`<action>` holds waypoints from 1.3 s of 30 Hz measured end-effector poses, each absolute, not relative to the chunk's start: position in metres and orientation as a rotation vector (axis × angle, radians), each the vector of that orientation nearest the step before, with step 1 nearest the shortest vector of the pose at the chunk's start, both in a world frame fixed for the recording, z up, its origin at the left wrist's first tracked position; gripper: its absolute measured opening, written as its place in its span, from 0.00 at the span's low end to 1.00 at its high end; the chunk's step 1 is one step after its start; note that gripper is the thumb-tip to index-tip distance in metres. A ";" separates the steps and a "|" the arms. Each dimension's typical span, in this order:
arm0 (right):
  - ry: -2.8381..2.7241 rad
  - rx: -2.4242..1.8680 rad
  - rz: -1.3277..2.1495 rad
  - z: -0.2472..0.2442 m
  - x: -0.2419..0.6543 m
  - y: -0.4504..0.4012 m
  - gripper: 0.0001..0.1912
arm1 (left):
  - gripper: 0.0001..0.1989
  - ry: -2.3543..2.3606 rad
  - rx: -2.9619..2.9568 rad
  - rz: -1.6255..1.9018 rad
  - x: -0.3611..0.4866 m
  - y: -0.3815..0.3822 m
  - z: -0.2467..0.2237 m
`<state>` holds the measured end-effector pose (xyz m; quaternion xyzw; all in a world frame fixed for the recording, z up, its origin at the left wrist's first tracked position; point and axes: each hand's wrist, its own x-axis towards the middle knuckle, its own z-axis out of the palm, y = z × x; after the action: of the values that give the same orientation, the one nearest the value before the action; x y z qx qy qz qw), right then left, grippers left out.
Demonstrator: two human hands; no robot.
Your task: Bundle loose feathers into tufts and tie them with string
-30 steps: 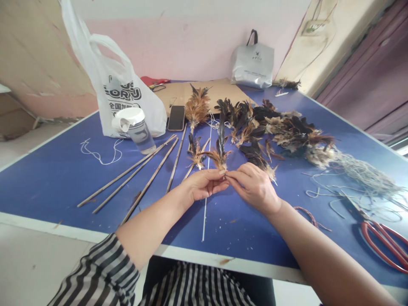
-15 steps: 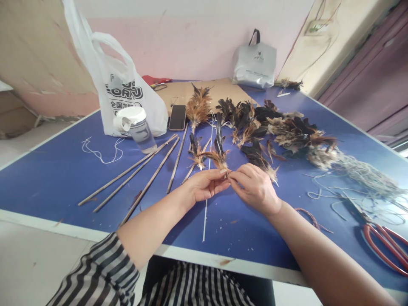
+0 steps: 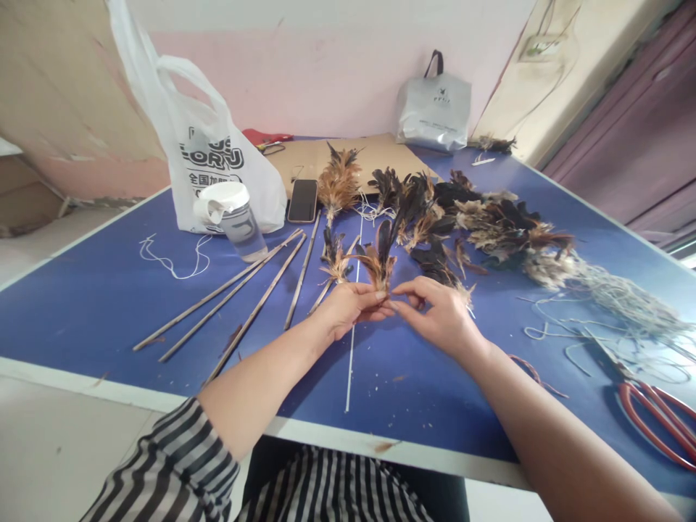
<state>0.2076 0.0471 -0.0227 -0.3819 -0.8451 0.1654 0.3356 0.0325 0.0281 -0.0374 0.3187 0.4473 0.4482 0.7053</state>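
Pinched by its base in my left hand (image 3: pixel 353 308) is a small bunch of feathers (image 3: pixel 378 262), brown and fluffy low down with long black feathers at the top. My right hand (image 3: pixel 438 315) is just right of that base, thumb and forefinger parted, with nothing visible between them. Its thumb tip is close to my left fingertips; whether they touch I cannot tell. Behind my left hand lies another small feather bunch (image 3: pixel 338 261). A dark feather bunch (image 3: pixel 435 264) rests on the table beyond my right hand.
Thin sticks (image 3: pixel 255 312) lie at left on the blue table (image 3: pixel 98 290). A water cup (image 3: pixel 242 228), phone (image 3: pixel 303 200) and white plastic bag (image 3: pixel 222 138) stand or lie behind. Right are a feather pile (image 3: pixel 494 217), tangled strings (image 3: pixel 625 297) and red-handled scissors (image 3: pixel 652 413).
My right thumb and forefinger have come apart and off the base of the feather bunch. The bunch in my left hand has turned and now looks fuller, its black feathers leaning right.
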 end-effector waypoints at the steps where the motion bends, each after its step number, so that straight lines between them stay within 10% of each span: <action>1: -2.128 -1.104 0.599 -0.023 0.208 0.049 0.14 | 0.07 1.000 0.740 0.994 0.033 0.028 -0.038; 8: -1.759 -1.163 1.356 -0.023 0.205 0.051 0.14 | 0.14 0.961 0.912 0.901 0.038 0.021 -0.037; 39: -2.297 -1.167 0.455 -0.024 0.213 0.052 0.08 | 0.03 1.180 1.025 1.007 0.029 0.027 -0.026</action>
<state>0.2133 0.0515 -0.0239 -0.4307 -0.8478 0.1680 0.2598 0.0286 0.0270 -0.0262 0.4419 0.5086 0.4339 0.5981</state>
